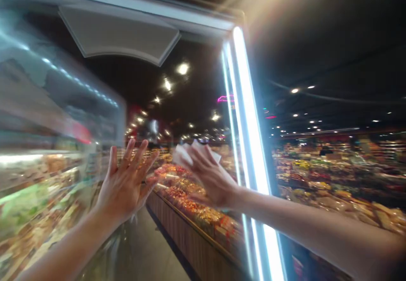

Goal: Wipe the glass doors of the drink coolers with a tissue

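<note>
My left hand [125,184] is raised with its fingers spread, and it holds nothing. Whether its palm touches the pane in front cannot be made out. To the right, my right hand [214,177] is stretched forward with a crumpled white paper tissue or cloth [182,155] under its fingers. Parts of this white piece stick out on both sides of the fingers; motion blurs it. Both hands are in front of what looks like a glass or mirrored pane, framed by a bright light strip [253,116] at the right.
A pale panel [120,34] hangs under the lit top frame. Beyond stands a long wood-sided display [190,234] heaped with packaged goods beside a floor aisle [139,247]. Blurred lit shelves [38,205] fill the left. More produce stands [317,184] lie at the right.
</note>
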Demonstrator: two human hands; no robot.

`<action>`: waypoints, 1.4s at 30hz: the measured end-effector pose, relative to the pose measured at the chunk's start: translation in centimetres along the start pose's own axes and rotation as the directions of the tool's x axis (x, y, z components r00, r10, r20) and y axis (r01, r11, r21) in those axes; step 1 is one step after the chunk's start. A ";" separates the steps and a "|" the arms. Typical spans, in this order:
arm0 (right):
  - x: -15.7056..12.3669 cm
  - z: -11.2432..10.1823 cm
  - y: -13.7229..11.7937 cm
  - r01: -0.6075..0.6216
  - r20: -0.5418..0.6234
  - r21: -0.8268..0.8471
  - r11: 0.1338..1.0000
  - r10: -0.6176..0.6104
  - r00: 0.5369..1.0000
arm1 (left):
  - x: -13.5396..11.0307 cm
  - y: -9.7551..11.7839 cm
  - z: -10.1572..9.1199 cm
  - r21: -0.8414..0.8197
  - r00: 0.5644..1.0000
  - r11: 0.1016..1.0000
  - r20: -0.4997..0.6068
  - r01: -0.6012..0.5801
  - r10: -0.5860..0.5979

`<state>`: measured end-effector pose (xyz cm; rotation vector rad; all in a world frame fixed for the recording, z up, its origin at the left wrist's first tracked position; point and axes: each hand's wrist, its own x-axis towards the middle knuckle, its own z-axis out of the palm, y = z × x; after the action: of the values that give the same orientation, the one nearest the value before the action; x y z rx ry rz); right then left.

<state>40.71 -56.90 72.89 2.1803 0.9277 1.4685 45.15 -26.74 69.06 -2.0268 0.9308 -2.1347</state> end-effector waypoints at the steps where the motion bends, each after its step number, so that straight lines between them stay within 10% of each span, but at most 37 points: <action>1: -0.5 0.1 -0.1 0.085 0.059 0.017 0.996 -0.086 0.995 | 0.6 0.5 0.2 -0.001 1.000 1.000 -0.001 -0.014 0.014; 3: -0.7 -0.3 1.1 0.056 0.054 -0.004 0.998 -0.055 0.997 | 1.4 1.3 0.5 0.003 0.999 0.999 -0.001 -0.035 0.035; 7: 0.1 -1.7 4.6 -0.372 -0.194 -0.070 0.926 0.353 0.915 | 2.4 2.0 1.1 0.004 0.999 0.999 0.010 -0.046 0.046; 13: -0.6 -1.2 2.3 0.161 0.076 -0.003 0.987 -0.160 0.984 | 2.9 1.8 0.8 0.008 0.998 0.998 -0.012 -0.058 0.058; 19: 5.9 -3.5 6.4 -0.343 -0.210 -0.063 0.937 0.323 0.923 | 2.5 -1.0 -0.1 0.072 1.000 0.997 0.012 0.001 -0.002; 26: 8.4 -0.2 -2.5 0.204 0.042 0.001 0.979 -0.204 0.978 | 0.4 -5.6 -1.5 0.114 0.995 0.990 0.028 0.089 -0.092; 32: 15.3 -1.9 -0.2 -0.266 -0.214 -0.045 0.963 0.251 0.944 | -2.0 -8.5 -3.1 0.128 0.989 0.983 0.039 0.135 -0.141; 38: 13.9 1.6 -8.9 0.220 0.016 0.017 0.975 -0.220 0.975 | -4.7 -11.4 -4.3 0.119 0.989 0.983 0.032 0.140 -0.145; 42: 17.8 0.2 -6.5 0.086 -0.052 -0.044 0.995 -0.089 0.995 | -6.2 -13.3 -5.1 0.103 0.988 0.983 0.017 0.154 -0.156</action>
<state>43.21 -39.92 80.96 2.0532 0.9887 1.4980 46.11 -11.22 69.78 -2.1346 0.6667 -2.1771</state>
